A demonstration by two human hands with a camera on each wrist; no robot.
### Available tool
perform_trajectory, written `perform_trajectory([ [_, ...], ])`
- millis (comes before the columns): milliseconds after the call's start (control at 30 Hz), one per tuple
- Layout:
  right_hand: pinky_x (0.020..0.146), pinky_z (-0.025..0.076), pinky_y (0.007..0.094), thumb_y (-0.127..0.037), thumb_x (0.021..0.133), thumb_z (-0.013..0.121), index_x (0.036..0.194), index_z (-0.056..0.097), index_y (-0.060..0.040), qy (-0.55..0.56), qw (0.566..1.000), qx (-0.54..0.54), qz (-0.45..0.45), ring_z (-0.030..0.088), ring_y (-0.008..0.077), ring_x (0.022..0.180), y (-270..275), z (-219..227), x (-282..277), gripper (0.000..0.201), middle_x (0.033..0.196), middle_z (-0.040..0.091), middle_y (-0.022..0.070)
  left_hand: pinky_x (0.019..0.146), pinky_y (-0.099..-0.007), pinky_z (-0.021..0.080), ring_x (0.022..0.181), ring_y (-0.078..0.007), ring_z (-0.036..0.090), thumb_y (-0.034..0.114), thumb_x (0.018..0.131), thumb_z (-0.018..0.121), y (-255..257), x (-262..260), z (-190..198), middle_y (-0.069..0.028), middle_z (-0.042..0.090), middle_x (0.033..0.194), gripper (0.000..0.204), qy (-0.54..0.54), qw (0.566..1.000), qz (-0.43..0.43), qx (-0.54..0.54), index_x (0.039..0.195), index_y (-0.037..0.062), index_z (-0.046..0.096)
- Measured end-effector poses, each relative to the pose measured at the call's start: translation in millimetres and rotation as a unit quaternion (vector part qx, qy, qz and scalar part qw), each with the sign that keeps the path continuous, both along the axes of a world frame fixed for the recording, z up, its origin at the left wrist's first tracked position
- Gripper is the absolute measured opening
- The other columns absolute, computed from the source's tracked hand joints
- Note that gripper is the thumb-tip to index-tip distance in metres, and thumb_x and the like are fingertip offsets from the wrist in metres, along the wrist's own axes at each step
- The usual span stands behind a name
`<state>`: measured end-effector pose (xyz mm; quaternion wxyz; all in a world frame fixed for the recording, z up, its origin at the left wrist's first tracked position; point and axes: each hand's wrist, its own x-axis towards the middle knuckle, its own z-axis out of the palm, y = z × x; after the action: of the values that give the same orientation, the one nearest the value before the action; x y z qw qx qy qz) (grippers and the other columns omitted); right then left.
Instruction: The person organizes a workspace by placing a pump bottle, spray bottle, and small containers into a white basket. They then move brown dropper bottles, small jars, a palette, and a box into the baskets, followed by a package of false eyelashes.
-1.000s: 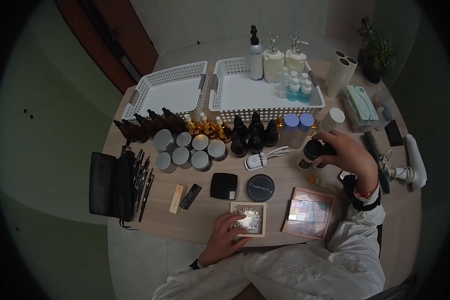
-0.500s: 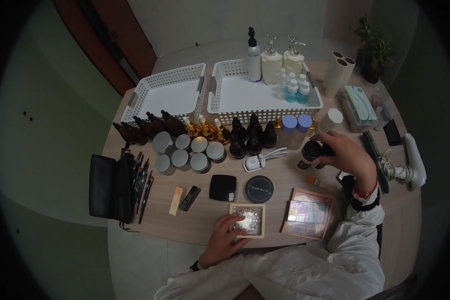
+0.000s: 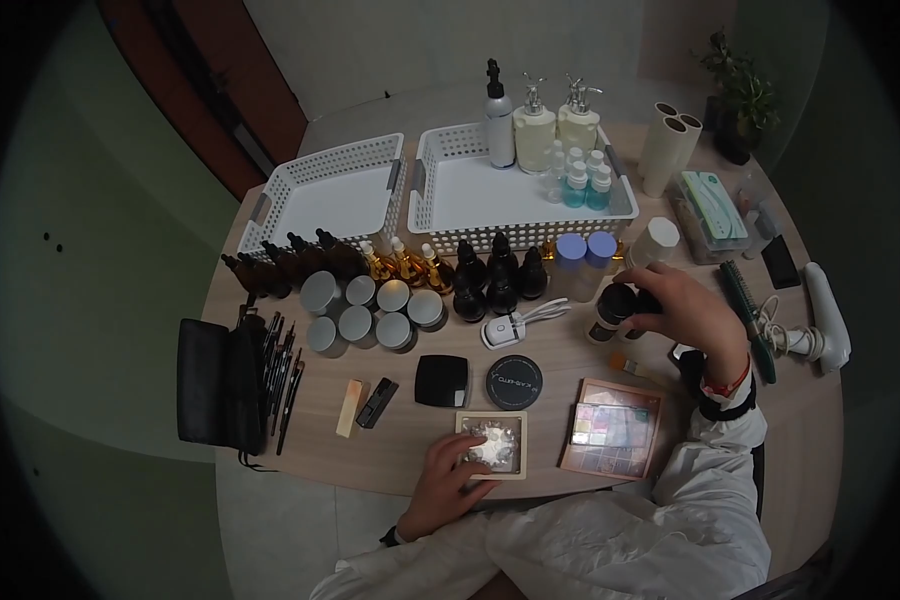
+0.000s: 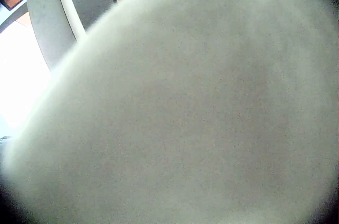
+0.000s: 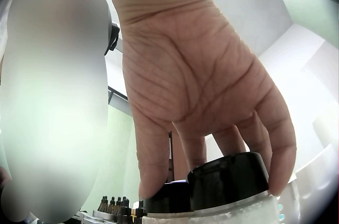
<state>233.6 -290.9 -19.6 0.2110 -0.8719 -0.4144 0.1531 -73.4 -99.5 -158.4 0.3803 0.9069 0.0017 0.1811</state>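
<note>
My right hand spans two black-lidded jars on the right of the table, thumb and fingers gripping the lids. One jar shows in the head view; the other is mostly behind the hand. From the right wrist, both black lids sit side by side beneath the palm. My left hand rests its fingers on a square, clear-topped box of shiny pieces at the front edge. The left wrist view is mostly blocked by a pale blur. Right of that box lies an eyeshadow palette.
White baskets stand at the back, one with pump bottles. Before them are dropper bottles and silver-lidded jars. A black compact, round case, eyelash curler and brushes lie nearer. A green comb is rightmost.
The head view has shifted slightly, so the table's things sit a little lower and further left in it. Both hands keep their places on the box and the jars.
</note>
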Motion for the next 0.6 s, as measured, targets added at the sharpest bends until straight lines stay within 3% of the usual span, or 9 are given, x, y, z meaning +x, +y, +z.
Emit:
perform_trajectory([
  [600, 0.076, 0.05, 0.0394, -0.015, 0.069, 0.078, 0.114, 0.054, -0.0103, -0.021, 1.0, 0.013, 0.01, 0.062, 0.0334, 0.088, -1.2, -2.3, -0.6, 0.051, 0.097, 0.058, 0.0164, 0.096, -0.041, 0.04, 0.116, -0.0312, 0.045, 0.016, 0.069, 0.079, 0.0, 0.5, -0.6, -0.0075, 0.053, 0.123, 0.027, 0.001, 1.0, 0.002, -0.001, 0.089, 0.0104, 0.062],
])
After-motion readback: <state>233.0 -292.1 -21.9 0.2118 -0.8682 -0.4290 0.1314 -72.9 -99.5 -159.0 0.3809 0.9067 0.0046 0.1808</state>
